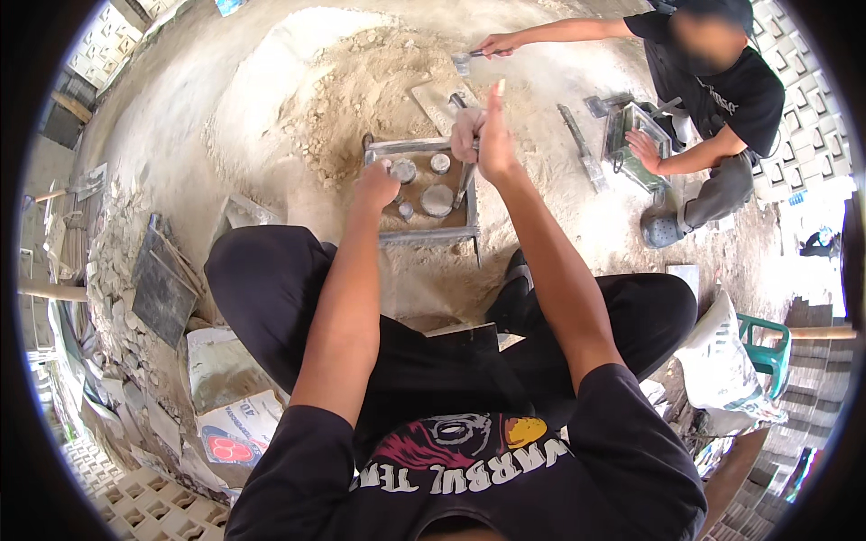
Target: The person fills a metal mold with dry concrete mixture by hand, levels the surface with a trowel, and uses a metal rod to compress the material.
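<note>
A square metal mould frame [424, 238] lies on the sandy ground in front of me, with brown fill and several round grey metal pieces [437, 199] inside. My left hand [377, 185] rests on the frame's left side, next to one round piece [402, 170]. My right hand [483, 135] is raised over the frame's right edge, closed around the handle of a metal trowel [464, 185] whose blade reaches down into the mould.
A heap of sand [361, 86] lies behind the mould. Another person [713, 81] crouches at the upper right, one hand on a second metal mould [636, 144], the other holding a tool over the sand. Sacks [236, 419], dark flat plates [162, 288] and a green stool [767, 356] surround me.
</note>
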### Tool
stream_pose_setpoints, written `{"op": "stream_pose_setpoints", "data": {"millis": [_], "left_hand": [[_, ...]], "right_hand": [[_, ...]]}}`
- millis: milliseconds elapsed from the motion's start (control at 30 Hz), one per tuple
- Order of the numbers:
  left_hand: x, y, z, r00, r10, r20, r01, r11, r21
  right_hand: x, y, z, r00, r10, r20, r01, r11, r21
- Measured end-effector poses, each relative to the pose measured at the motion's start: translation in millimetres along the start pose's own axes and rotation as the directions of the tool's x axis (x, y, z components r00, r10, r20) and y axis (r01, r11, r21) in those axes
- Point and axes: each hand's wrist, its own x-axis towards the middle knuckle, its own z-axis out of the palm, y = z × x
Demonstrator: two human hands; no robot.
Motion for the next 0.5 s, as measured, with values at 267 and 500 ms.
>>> {"op": "stream_pose_setpoints", "data": {"millis": [267, 500], "left_hand": [[-13, 51, -4, 1.0, 0.029, 0.01, -0.028, 0.999, -0.037], [15, 21, 42, 0.987, 0.123, -0.105, -0.121, 0.992, 0.022]], "right_hand": [[-30, 6, 6, 0.896, -0.182, -0.406, 0.23, 0.97, 0.072], [-39, 3, 30, 0.777, -0.22, -0.589, 0.299, 0.953, 0.039]]}}
